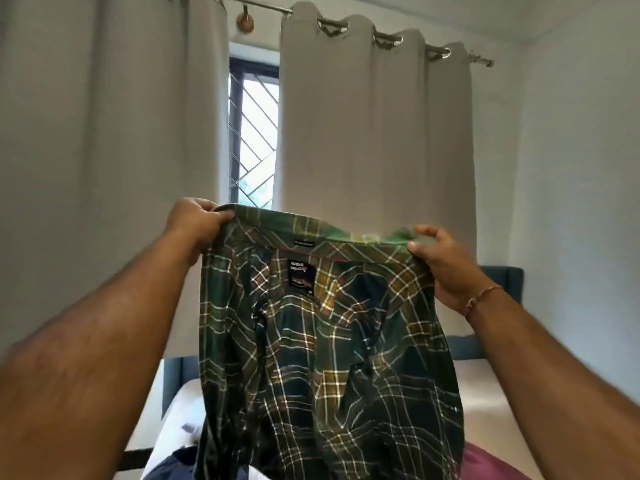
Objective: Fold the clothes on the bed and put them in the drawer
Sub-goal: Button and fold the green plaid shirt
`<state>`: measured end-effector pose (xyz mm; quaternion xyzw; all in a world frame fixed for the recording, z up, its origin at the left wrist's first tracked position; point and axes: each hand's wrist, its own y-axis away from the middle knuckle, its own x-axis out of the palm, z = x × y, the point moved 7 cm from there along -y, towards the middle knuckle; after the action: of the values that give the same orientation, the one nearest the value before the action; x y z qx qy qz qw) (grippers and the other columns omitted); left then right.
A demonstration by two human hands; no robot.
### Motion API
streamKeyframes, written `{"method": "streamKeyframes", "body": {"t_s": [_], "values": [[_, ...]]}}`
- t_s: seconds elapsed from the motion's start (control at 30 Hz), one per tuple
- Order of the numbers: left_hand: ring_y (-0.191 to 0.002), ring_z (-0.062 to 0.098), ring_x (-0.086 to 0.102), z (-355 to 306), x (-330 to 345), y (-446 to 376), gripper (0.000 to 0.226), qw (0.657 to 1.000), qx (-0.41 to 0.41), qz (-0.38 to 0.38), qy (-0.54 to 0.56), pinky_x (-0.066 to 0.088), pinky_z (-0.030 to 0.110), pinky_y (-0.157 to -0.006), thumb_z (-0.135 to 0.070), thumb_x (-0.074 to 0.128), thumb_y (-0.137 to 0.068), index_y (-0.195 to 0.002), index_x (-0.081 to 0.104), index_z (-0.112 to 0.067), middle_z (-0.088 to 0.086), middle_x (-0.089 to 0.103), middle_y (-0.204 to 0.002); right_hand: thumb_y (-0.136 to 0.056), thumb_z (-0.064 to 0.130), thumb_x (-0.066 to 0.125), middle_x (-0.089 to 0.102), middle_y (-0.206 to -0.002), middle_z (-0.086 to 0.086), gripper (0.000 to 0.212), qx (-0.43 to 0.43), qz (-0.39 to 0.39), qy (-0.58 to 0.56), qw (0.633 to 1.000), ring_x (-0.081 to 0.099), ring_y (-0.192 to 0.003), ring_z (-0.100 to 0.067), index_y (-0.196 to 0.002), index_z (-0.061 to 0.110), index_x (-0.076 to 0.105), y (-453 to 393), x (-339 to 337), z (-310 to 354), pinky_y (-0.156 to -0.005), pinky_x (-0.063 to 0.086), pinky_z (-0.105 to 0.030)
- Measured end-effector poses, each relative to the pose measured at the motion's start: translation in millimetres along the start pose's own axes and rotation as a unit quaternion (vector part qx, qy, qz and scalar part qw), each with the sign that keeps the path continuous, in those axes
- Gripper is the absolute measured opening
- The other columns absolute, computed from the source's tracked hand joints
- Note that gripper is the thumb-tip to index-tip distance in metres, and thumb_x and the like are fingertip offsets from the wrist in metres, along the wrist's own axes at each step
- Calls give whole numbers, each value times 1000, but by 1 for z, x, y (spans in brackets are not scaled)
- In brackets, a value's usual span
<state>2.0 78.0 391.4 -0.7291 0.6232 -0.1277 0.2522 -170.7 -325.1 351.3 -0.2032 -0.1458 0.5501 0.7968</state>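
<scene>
A green plaid shirt [329,341] hangs in the air in front of me, collar up, its inner label facing me. My left hand [194,223] pinches the left end of the collar. At the right end, my right hand [443,261] grips the collar and shoulder; a thin bracelet sits on that wrist. The shirt's lower part drapes down over the bed [495,410] and hides its middle. A dark blue garment [173,462] lies at the lower left of the bed and a pink one [485,462] at the lower right. No drawer is in view.
Grey curtains [363,133] hang from a rod across the far wall, parted over a barred window [252,133]. A blue headboard [502,282] stands against the white wall on the right. The bed's blue frame [173,379] shows at the left.
</scene>
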Motion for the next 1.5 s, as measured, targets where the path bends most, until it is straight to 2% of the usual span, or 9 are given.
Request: {"method": "streamKeyframes", "body": {"t_s": [0.1,0.3,0.53,0.67,0.83,1.07,1.2,1.37,1.5], "values": [[-80,23,70,-13,-42,-8,13,999,0,-33,28,57,34,-71,-15,80,-90,-99,70,-17,12,74,-99,-97,17,72,70,-108,-13,67,-90,54,168,980,73,-95,-27,-144,49,38,-11,24,34,-84,61,-41],[-90,27,62,-34,-96,1,31,996,86,26,-14,54,38,-73,-7,68,-99,-117,46,-19,14,61,-108,-99,24,68,71,-109,10,20,-125,126,427,887,63,-101,-5,-118,26,76,-17,72,53,-91,51,-25],[-78,23,66,-37,-112,22,13,975,122,156,-96,51,31,-66,-9,62,-101,-97,72,-17,7,72,-91,-97,21,72,75,-97,-3,12,-160,-8,399,903,68,-90,-20,-103,14,79,-31,88,45,-83,53,-34],[-85,14,71,-19,-106,19,16,850,180,191,-456,59,41,-82,-37,81,-89,-99,78,-25,-7,75,-88,-102,23,64,72,-95,-7,10,-104,18,333,937,69,-94,-27,-99,17,72,-35,106,16,-83,57,-40],[-97,17,62,-18,-110,21,14,807,227,170,-518,49,30,-86,-32,79,-91,-98,79,-21,-1,64,-110,-88,33,82,74,-83,-6,23,-94,-64,180,977,68,-76,-20,-88,11,75,-28,104,13,-70,56,-33],[-77,20,74,-37,-174,54,7,957,215,171,-94,61,34,-72,-21,74,-92,-91,81,-21,6,77,-85,-91,14,72,70,-76,-2,3,-161,83,-18,983,65,-67,-13,-91,17,73,14,111,68,-59,56,-25],[-69,19,71,-23,-188,69,40,939,149,220,220,60,29,-67,-42,88,-74,-92,76,-9,9,73,-80,-90,4,70,71,-78,0,22,-225,209,-178,935,68,-66,-11,-83,23,77,55,105,99,-62,60,-23],[-68,20,71,58,-124,54,37,997,-19,-8,-81,60,35,-71,-42,92,-75,-85,77,-10,6,78,-77,-89,15,80,71,-76,0,12,-139,31,321,936,69,-74,-20,-80,20,73,7,125,-5,-71,53,-31],[-76,23,74,78,-61,84,7,997,-32,-24,61,61,34,-71,-15,79,-84,-91,79,-13,5,79,-81,-88,26,81,73,-80,8,12,-139,-61,300,942,70,-78,-14,-81,25,72,41,134,-46,-74,57,-32]]}}
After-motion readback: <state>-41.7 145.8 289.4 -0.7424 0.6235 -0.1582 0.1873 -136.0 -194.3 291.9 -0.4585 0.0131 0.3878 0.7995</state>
